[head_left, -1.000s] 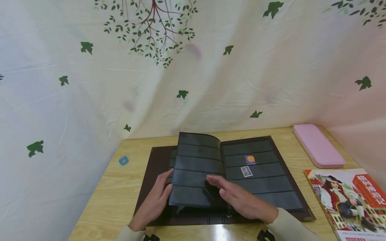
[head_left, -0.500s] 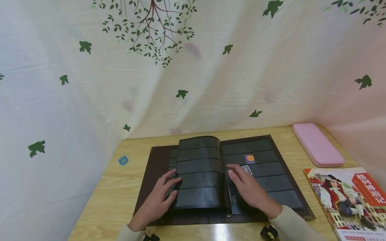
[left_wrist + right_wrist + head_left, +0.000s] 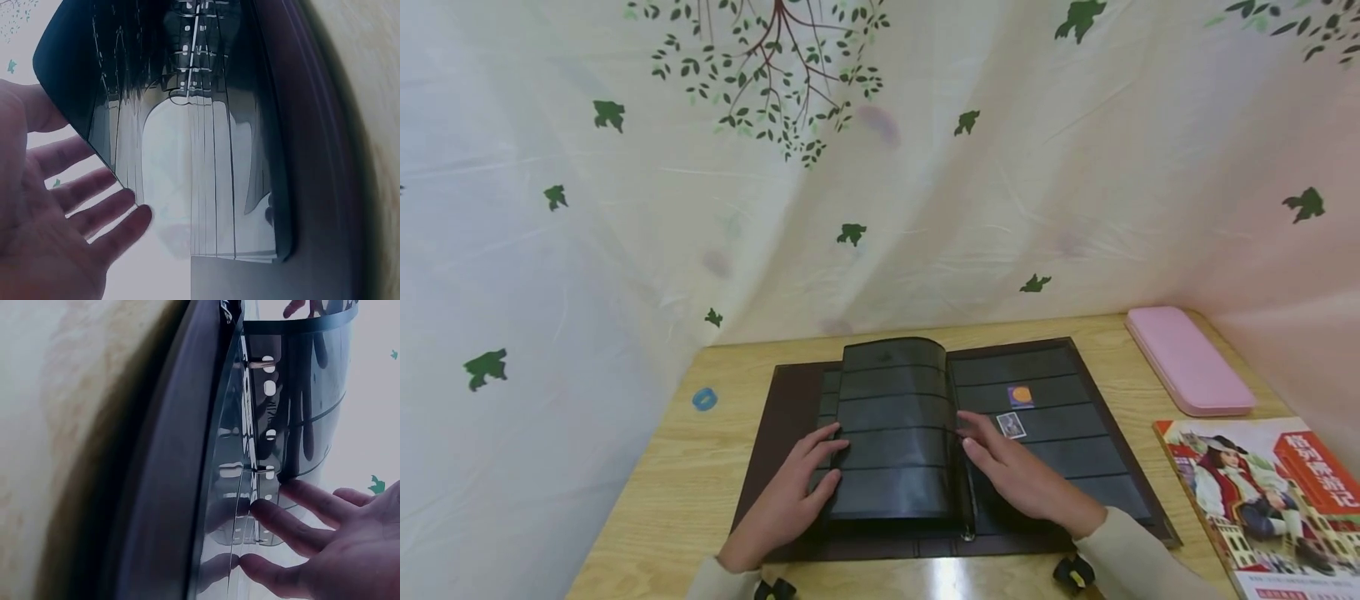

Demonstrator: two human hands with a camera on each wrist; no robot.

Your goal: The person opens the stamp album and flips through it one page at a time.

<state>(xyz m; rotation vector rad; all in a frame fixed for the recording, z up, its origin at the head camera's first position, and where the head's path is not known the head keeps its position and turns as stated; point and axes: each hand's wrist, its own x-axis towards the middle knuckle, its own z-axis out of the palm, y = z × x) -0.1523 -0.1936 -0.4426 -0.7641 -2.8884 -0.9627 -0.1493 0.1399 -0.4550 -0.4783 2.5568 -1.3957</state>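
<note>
"Album first: where is it?"

"Spread across the middle of the wooden table, under both hands. What differs from a second ago is the left-hand leaf: it stood higher then, and now it lies lower, bowed over to the left."

"And the hands?"

"The left hand is relaxed, its fingers extended, touching the leaf's outer edge. The right hand was over the leaf; now it is at the spine, fingers loosely extended, clutching nothing. Half a second ago it partly covered the grey stamp; now that shows whole."

"What do the pages hold?"

"The right page is divided into strips. The purple stamp, with its orange disc, is at the second from the top, the grey one at the third. Whether they are tucked in, I cannot tell. Farther right, the pink case is closed."

"Anything only the wrist cameras show?"

"Yes, the punched holes along the binding. The right wrist view puts the fingertips right beside them; from the head, that row is hidden."
</note>
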